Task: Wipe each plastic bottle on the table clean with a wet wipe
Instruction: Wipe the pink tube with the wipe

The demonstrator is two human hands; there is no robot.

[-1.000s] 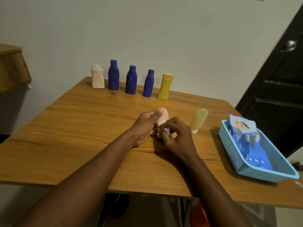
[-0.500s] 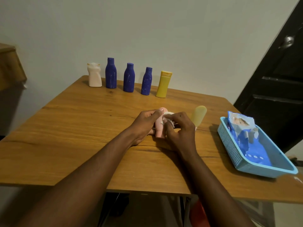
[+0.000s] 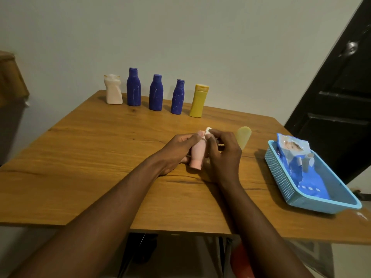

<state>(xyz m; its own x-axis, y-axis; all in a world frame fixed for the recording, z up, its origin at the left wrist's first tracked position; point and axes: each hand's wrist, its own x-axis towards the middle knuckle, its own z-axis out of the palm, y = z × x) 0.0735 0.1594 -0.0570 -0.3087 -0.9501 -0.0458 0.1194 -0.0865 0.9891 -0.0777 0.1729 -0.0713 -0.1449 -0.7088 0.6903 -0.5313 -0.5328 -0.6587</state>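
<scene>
A small pink bottle [image 3: 197, 153] stands cap-down on the wooden table [image 3: 100, 157], near its middle. My left hand [image 3: 176, 149] grips it from the left side. My right hand [image 3: 222, 153] pinches a white wet wipe [image 3: 208, 131] against the bottle's upper end. A pale yellow tube [image 3: 244, 136] stands just right of my right hand. Along the far edge stand a white bottle [image 3: 113, 89], three blue bottles [image 3: 133, 87] [image 3: 156, 92] [image 3: 178, 96] and a yellow bottle [image 3: 198, 100].
A light blue basket [image 3: 281, 177] at the table's right edge holds a blue pack of wet wipes [image 3: 297, 157]. A dark door [image 3: 341, 97] is behind it. A brown piece of furniture [image 3: 10, 77] is at the far left.
The wipe in my right hand has slid from the lower part of the pink bottle up to its top end. My left hand has kept its hold.
</scene>
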